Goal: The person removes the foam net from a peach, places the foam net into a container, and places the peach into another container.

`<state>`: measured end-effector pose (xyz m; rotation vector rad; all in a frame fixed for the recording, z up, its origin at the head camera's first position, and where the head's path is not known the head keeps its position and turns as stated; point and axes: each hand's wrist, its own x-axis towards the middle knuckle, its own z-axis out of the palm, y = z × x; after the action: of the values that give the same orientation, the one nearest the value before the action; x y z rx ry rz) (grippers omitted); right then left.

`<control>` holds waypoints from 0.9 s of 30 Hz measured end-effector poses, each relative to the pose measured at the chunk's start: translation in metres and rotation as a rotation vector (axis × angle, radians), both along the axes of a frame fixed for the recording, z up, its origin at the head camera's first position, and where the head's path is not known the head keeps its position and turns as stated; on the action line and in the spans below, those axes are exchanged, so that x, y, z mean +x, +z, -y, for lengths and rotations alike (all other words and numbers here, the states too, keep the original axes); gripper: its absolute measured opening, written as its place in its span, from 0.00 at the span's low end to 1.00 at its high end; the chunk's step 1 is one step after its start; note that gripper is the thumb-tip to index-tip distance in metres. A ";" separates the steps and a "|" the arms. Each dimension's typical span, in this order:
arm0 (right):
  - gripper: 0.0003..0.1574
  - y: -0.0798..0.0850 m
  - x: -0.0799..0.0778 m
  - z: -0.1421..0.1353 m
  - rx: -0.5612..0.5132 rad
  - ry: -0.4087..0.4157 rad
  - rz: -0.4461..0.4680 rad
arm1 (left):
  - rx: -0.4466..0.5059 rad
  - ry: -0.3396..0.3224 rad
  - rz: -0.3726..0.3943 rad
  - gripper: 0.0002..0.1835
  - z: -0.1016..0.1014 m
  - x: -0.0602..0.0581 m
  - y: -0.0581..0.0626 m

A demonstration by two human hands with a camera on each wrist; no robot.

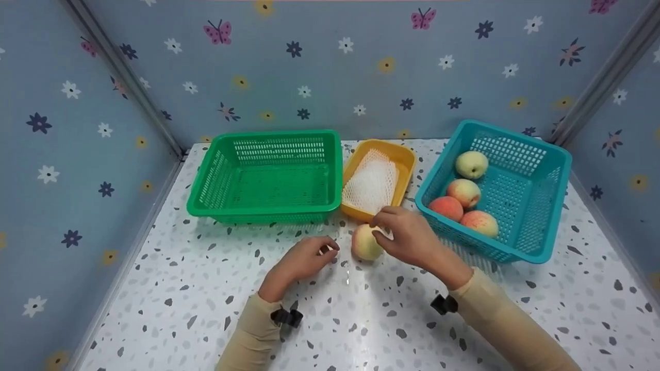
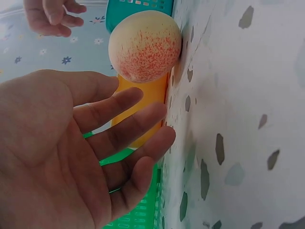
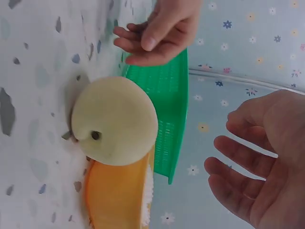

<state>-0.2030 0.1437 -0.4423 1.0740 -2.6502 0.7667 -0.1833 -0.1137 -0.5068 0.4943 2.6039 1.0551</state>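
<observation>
A pale yellow peach (image 1: 365,243) with a red blush sits on the speckled table between the two hands. My right hand (image 1: 410,238) hovers just above and right of it, fingers loosely bent and holding nothing. In the right wrist view, air shows between those fingers and the peach (image 3: 114,121). To the left of the fruit, my left hand (image 1: 304,259) is empty with relaxed fingers. The left wrist view has its fingertips near the peach (image 2: 145,46), the palm bare. Behind the peach stands a yellow tray (image 1: 407,170) holding white foam net sleeves (image 1: 372,180).
A green basket (image 1: 265,211) with no fruit in it stands at the back left. At the right, a blue basket (image 1: 536,252) holds several peaches (image 1: 479,223). Flowered walls (image 1: 330,67) enclose the table at the back and sides.
</observation>
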 end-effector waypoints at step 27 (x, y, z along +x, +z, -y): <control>0.38 -0.060 -0.005 0.022 0.128 0.006 0.063 | 0.003 -0.002 -0.009 0.13 0.003 0.001 0.000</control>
<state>-0.2080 0.1213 -0.5025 1.1069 -2.7835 0.6498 -0.1819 -0.1163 -0.5067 0.5028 2.6094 1.0584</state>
